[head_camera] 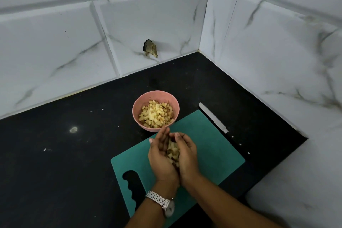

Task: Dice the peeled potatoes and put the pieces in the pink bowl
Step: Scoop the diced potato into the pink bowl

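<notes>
- Head view: cupping potato dice (173, 151) between left hand (160, 157) and right hand (187, 156), fingers curled round them, over the teal cutting board (214, 148).
- Just beyond, on the black tabletop (70, 163): pink bowl (137, 104) (heaped with more potato dice).
- Right of the board: knife (215, 119).

Home kitchen corner; marble-look wall tiles (55, 46) across upper frame; black table (55, 153) below; green cutting board (212, 146), knife (214, 118), pink bowl (140, 103) of diced potato centre.
</notes>
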